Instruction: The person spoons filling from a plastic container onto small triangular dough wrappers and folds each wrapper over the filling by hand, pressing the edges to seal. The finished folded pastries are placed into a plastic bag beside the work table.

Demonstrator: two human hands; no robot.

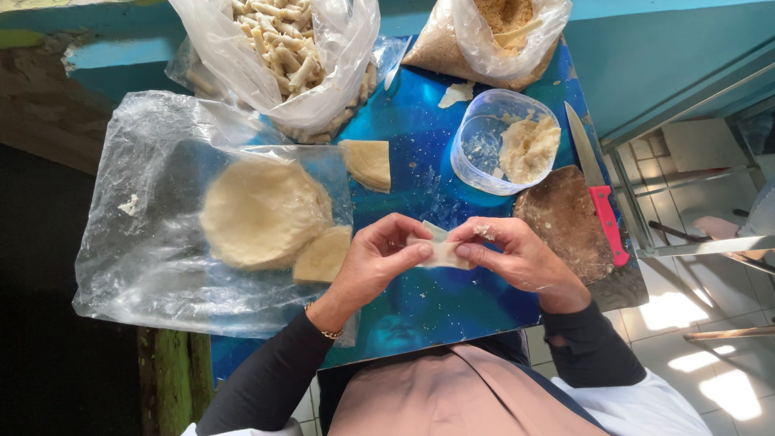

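Pale dough wrapper piece (440, 252), one: thin, cream-white, partly folded, pinched between both hands above the blue tabletop (420, 169) near its front edge. Left hand (378, 262): fingers closed on the piece's left edge. Right hand (517, 257): fingers closed on its right edge, crumbs of filling on the fingertips.

Round wrapper stack (262, 211), one, lying on a clear plastic sheet (145, 242). Cut wedge stacks, two: one (323, 254) touching the round stack, one (367, 164) on bare table beyond it.

Clear plastic tub (484, 145), one, holding a lump of pale filling (529, 147).

Plastic bags, two: one of finished rolled sticks (282, 48), one of brown crumbs (492, 36).

Knife with red handle (601, 202), one, resting on a worn brown board (565, 218) just right of the hands.
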